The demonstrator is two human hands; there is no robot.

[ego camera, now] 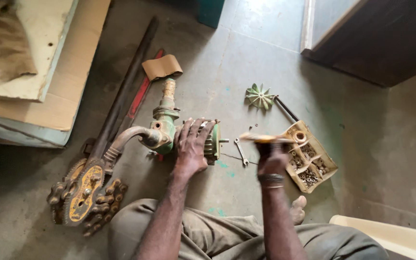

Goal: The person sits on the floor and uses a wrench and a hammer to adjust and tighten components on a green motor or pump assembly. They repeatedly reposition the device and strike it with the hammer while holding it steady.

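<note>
Left hand [191, 147] lies palm-down, fingers spread wide, over the ribbed body of a small green motor [207, 139] on the concrete floor [246, 62], pressing it still. Right hand [271, 156] is closed round a blurred, yellow-handled tool [261, 138], held level just right of the motor's stub shaft; exact tool type not legible.

Left to right on the floor:
- yellow-and-black chain hoist with toothed wheels [84, 190] near the left knee;
- long dark bar [123, 89] and a red-handled tool [140, 94] running up toward the far left corner;
- tan piece of card [162, 66] at the top end of the green pump casting [165, 115], which joins the motor;
- small open-ended spanner [240, 151] between motor and right hand;
- green fan impeller [259, 96], lying apart, off the shaft, with a dark rod [286, 109] beside it.

Judgement: dismantling or refitting at the shaft end is in hand, fan already off. Next move calls for a steady left-hand brace while the tool is aligned on the shaft end.

Container: tan divided tray [331, 166], just right of the right hand, compartments holding small nuts, washers and similar hardware; one ring-shaped part in the top compartment.
</note>
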